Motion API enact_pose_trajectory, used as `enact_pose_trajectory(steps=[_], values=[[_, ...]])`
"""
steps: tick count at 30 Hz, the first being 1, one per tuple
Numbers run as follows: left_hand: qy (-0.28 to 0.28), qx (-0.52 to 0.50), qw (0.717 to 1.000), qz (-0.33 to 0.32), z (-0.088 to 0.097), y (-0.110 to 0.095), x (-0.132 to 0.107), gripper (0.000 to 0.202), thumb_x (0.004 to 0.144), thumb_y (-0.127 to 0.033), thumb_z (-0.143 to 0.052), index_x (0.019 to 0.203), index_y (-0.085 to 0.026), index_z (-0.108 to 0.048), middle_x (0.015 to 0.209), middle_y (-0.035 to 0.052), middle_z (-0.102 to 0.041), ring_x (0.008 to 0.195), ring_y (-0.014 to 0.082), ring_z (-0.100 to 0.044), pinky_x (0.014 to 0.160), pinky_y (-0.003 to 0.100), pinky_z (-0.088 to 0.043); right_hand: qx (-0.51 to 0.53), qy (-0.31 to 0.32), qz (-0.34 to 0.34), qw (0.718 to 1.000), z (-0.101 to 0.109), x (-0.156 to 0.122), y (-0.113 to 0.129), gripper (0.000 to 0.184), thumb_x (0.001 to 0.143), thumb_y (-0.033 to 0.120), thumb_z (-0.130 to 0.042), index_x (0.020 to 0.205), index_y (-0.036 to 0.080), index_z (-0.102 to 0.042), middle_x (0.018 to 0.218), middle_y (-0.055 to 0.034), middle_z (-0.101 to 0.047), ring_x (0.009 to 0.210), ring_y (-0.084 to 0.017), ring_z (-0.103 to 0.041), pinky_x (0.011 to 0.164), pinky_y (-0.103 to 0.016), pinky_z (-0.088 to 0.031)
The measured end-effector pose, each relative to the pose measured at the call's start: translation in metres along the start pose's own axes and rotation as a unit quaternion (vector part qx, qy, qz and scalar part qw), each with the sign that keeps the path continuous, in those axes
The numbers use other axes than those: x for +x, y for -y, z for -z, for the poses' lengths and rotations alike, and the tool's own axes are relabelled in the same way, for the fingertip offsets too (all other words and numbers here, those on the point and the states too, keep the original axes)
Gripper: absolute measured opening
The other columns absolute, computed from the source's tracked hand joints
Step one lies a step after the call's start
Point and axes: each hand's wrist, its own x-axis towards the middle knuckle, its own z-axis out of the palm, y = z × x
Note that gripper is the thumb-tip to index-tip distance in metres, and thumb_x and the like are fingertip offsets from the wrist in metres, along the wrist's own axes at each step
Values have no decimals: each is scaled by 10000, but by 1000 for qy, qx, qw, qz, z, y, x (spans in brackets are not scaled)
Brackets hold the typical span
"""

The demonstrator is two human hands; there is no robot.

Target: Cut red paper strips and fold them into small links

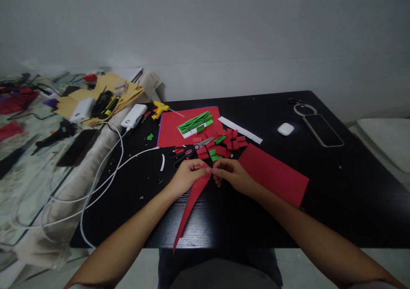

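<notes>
A long tapering piece of red paper [192, 199] hangs from my hands over the black table, its narrow tip reaching past the front edge. My left hand [188, 173] pinches its upper end between thumb and fingers. Right beside it, my right hand [232, 173] is closed with thumb and fingertips on the same upper edge. Just beyond the hands lie black-handled scissors [188, 151] with their blades open. Several small folded red pieces [235, 140] are heaped behind my hands. Near my right forearm rests a flat red sheet [272, 173].
Green folded paper [195, 122] lies on a red sheet [169, 131] at the back, near a yellow glue gun [159, 109] and a white strip [240, 129]. White cables [120, 165] cross the left side from a power bank [133, 116]. A phone [323, 131] and white case [285, 129] sit right.
</notes>
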Motion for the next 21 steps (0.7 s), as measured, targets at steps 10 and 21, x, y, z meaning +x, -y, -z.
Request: enact_pose_trajectory(steps=[10, 21], values=[[7, 27, 1000, -10, 5, 6, 1, 329, 863, -446, -687, 774, -133, -738, 685, 27, -693, 560, 117, -547, 558, 231, -391, -57, -20, 38, 997, 1, 1, 1, 194, 829, 348, -687, 738, 189, -621, 607, 31, -599, 534, -112, -562, 557, -247, -475], [5, 18, 1000, -20, 5, 8, 2, 344, 852, -465, -701, 821, -122, -715, 674, 13, -657, 561, 112, -530, 562, 227, -381, -65, -41, 48, 996, 3, 3, -1, 168, 824, 309, -667, 721, 186, -618, 589, 33, -595, 527, -112, -555, 550, -243, -465]])
